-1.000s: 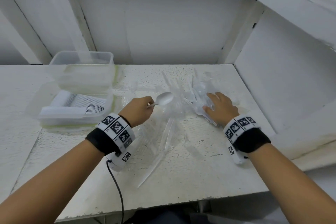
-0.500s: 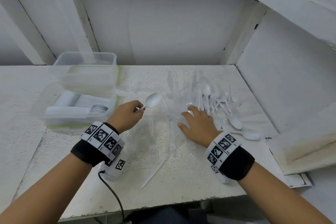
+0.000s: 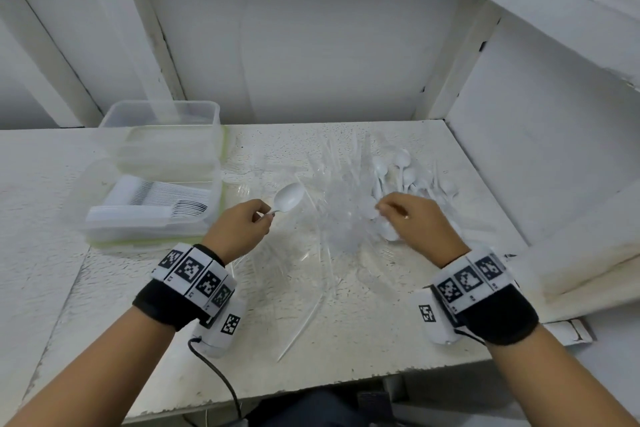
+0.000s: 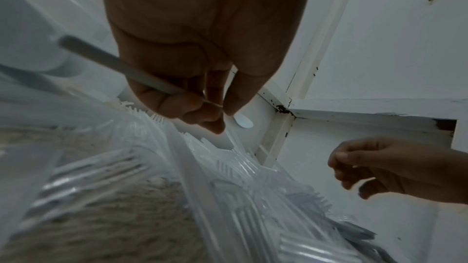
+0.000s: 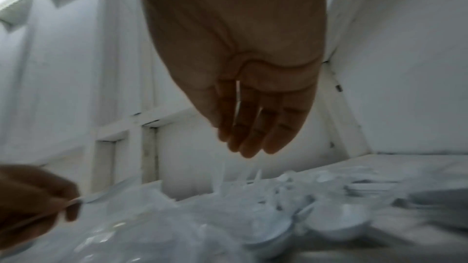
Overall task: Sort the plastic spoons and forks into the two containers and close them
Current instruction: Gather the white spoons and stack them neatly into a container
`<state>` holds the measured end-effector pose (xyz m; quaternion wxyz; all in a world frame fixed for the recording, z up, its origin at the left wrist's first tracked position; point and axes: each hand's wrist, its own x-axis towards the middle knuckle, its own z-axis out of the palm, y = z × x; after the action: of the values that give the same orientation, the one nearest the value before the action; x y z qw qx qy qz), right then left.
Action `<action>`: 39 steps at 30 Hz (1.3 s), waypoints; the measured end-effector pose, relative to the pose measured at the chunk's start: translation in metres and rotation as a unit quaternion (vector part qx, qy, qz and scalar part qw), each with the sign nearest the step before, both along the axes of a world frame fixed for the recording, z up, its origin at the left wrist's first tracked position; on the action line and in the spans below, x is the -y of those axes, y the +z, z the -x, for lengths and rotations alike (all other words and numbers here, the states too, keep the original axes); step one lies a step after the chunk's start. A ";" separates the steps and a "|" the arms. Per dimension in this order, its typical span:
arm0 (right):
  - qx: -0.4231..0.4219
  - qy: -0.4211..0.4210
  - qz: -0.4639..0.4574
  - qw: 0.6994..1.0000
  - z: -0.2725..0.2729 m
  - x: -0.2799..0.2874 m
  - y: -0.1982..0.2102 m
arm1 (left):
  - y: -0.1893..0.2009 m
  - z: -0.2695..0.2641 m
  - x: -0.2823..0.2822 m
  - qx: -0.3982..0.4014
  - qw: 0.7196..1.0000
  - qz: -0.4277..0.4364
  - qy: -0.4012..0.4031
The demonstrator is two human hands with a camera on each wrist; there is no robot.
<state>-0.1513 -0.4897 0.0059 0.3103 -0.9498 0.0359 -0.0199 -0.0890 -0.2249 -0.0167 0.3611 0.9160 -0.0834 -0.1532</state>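
My left hand (image 3: 265, 215) pinches a white plastic spoon (image 3: 289, 197) by its handle, bowl pointing away, above the table's middle. The left wrist view shows the same grip (image 4: 215, 111) on the spoon handle (image 4: 101, 59). A heap of clear plastic forks (image 3: 343, 218) lies in front of me, with white spoons (image 3: 401, 173) piled at its right. My right hand (image 3: 384, 210) hovers over the spoon pile, fingers loose and nothing visible in them (image 5: 248, 147). At the left, a clear container (image 3: 104, 229) holds stacked cutlery; behind it stands another clear container (image 3: 162, 111).
A clear lid or tray (image 3: 166, 152) lies between the two containers. A single clear utensil (image 3: 301, 326) lies near the table's front edge. White walls close the back and right sides, and a cable (image 3: 214, 371) hangs from my left wrist.
My right hand lifted off the middle of the fork heap and moved right, over the spoons. The left hand has kept its hold on the spoon and barely moved.
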 end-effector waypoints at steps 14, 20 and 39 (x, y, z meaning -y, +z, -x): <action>-0.210 -0.171 0.095 0.958 -0.006 0.032 -0.030 | -0.004 0.005 0.004 -0.006 1.000 0.004 -0.008; -0.054 -0.182 0.157 0.969 0.016 0.029 -0.008 | -0.003 0.008 0.005 -0.008 1.000 0.002 -0.015; 0.069 -0.336 -0.339 0.876 0.022 0.051 0.001 | -0.004 0.013 0.039 0.000 0.996 0.012 -0.087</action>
<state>-0.1732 -0.5408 0.0064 0.5893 -0.7136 0.3360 -0.1747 -0.1023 -0.2638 -0.0203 0.3573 0.9009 -0.1649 -0.1830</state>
